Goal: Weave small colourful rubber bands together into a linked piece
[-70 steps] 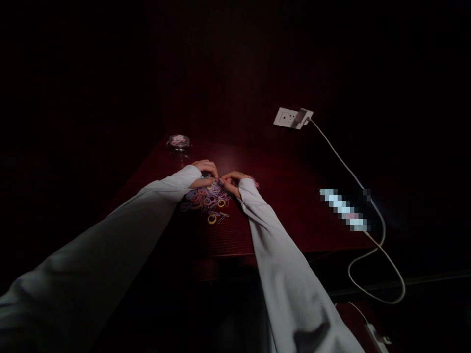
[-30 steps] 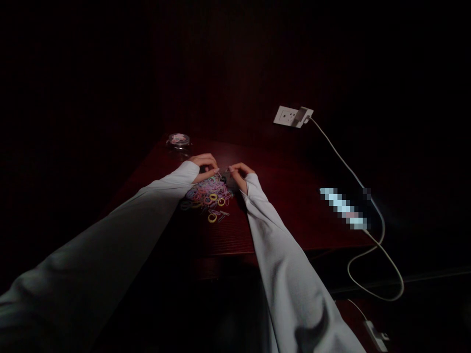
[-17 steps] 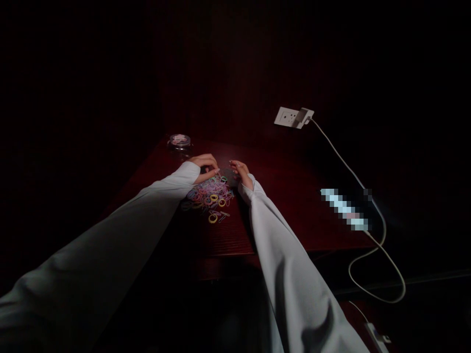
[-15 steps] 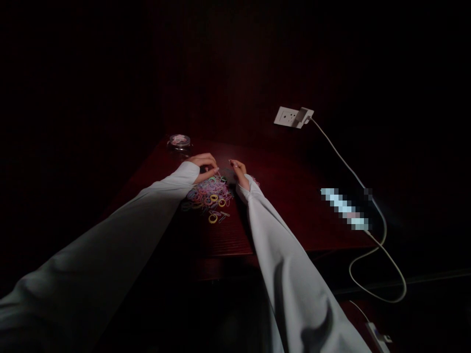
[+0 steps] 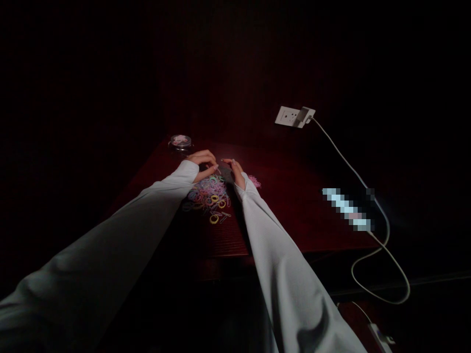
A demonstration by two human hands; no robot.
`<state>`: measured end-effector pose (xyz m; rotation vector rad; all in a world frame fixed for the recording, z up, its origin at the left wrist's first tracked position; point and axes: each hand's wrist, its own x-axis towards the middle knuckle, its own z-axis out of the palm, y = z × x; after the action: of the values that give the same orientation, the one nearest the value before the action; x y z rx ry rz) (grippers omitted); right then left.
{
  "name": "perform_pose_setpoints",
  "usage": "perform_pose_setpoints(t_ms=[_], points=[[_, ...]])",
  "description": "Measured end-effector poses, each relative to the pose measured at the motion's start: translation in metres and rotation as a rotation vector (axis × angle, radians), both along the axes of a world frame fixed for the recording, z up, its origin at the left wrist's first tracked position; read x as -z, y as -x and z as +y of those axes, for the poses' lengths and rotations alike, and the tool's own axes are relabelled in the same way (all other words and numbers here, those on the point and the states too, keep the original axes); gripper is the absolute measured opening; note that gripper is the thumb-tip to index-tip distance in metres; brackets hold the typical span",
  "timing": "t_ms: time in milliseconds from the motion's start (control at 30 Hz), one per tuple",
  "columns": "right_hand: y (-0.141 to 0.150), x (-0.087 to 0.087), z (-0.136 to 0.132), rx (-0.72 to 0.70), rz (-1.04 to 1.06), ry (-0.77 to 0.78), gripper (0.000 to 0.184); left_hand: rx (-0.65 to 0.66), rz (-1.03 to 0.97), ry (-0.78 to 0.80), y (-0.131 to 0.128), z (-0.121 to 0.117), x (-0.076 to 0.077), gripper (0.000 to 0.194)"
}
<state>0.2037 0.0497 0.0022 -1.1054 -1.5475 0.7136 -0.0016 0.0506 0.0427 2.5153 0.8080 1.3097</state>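
Note:
A heap of colourful hair ties and slim clip-like pieces (image 5: 209,193) lies on the dark red table (image 5: 283,215), with yellow rings at its near edge. My left hand (image 5: 203,164) is over the far left side of the heap, thumb and fingers closed together. At its fingertips shows a small pale pink strip, too small to name surely. Opposite it, my right hand (image 5: 235,171) reaches leftward with fingers stretched out; I see nothing held in it. A smaller group of pink pieces (image 5: 254,181) lies just right of my right wrist, partly behind the sleeve.
A round clear container (image 5: 180,141) stands at the table's back left. On the wall is a socket (image 5: 289,116) with a charger (image 5: 305,115); its white cable (image 5: 340,158) runs down to a blurred-out device (image 5: 346,209) at the right. A power strip (image 5: 379,337) lies lower right.
My right hand has shifted slightly left, its fingers now stretched toward my left hand. More of the pink pieces shows beside its cuff. My left hand has barely moved.

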Motion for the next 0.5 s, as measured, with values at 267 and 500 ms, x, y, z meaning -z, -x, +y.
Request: perform_pose_setpoints(t_ms=[267, 500], points=[[-0.007, -0.017, -0.032, 0.028, -0.289, -0.139, 0.036, 0.0, -0.021, -0.044, -0.002, 0.003, 0.003, 0.027], [-0.006, -0.021, -0.037, 0.022, -0.351, -0.16, 0.042, -0.004, -0.012, -0.029, -0.002, 0.004, 0.003, 0.024]])
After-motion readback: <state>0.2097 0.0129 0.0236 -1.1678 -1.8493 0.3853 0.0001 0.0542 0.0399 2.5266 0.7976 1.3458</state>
